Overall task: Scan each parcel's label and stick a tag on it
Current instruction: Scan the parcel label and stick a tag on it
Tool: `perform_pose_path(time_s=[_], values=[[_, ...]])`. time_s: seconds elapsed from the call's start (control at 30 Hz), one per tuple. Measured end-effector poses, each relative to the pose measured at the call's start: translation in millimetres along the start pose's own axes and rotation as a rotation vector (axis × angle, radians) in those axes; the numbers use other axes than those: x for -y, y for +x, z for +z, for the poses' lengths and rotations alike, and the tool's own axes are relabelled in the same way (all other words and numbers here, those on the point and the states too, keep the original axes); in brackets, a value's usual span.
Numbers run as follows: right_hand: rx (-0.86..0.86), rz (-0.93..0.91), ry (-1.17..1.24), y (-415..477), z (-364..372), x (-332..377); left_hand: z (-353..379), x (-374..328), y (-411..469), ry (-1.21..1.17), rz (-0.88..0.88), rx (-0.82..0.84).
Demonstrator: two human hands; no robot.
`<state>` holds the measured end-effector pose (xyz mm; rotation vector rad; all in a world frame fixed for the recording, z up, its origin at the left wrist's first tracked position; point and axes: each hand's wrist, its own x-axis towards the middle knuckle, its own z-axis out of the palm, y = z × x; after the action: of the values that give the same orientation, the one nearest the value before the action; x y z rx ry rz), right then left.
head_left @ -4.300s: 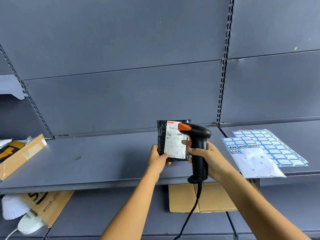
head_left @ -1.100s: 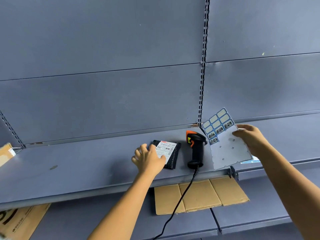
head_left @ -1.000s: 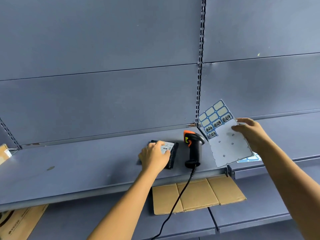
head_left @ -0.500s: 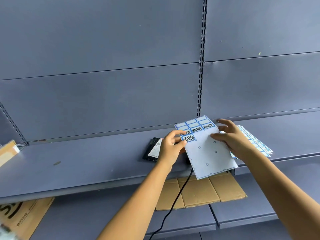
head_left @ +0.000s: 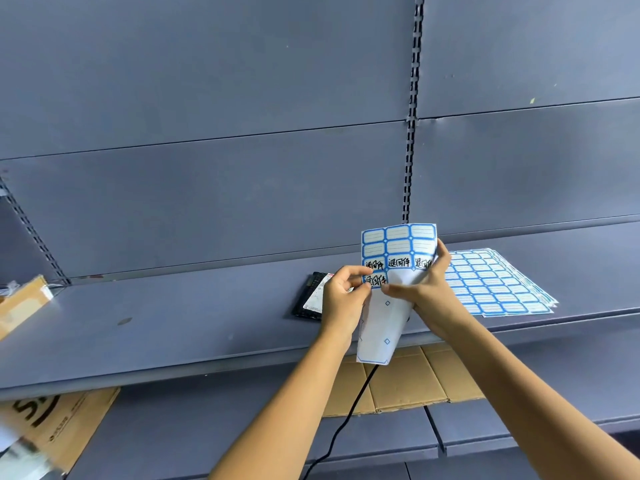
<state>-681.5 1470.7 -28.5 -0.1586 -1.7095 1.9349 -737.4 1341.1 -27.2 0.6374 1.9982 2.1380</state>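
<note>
A sheet of blue-bordered tags (head_left: 398, 251), partly used and bent, is held upright over the shelf (head_left: 173, 327). My right hand (head_left: 426, 292) grips its right side. My left hand (head_left: 343, 299) pinches a written tag at the sheet's left edge. Behind my left hand a small black parcel (head_left: 311, 299) with a white label lies flat on the shelf. The scanner is hidden behind the sheet; only its black cable (head_left: 349, 407) hangs below the shelf edge.
A stack of blank tag sheets (head_left: 495, 285) lies on the shelf to the right. Flattened cardboard (head_left: 408, 382) rests on the lower shelf. A cardboard box (head_left: 20, 303) sits at the far left, another box (head_left: 52, 420) below it.
The scanner was put down and the parcel laid flat. My right hand brought the tag sheet in front of me; my left hand left the parcel and now pinches a tag.
</note>
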Motion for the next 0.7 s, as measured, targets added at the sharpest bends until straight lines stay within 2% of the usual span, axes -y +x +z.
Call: perform_pose_path(time_s=[0.43,0.53,0.7], values=[[0.013,0.089,0.064,5.1,-4.9,-4.5,-13.8,3.0,4.2,0.078,0.005,0.045],[0.014,0.074,0.056,5.6,-4.3,-3.9,-15.2,6.1,4.1,0.288,0.113,0.065],[0.010,0.046,0.016,7.3,-2.3,-4.5,-17.5,11.7,4.1,0.622,0.340,-0.064]])
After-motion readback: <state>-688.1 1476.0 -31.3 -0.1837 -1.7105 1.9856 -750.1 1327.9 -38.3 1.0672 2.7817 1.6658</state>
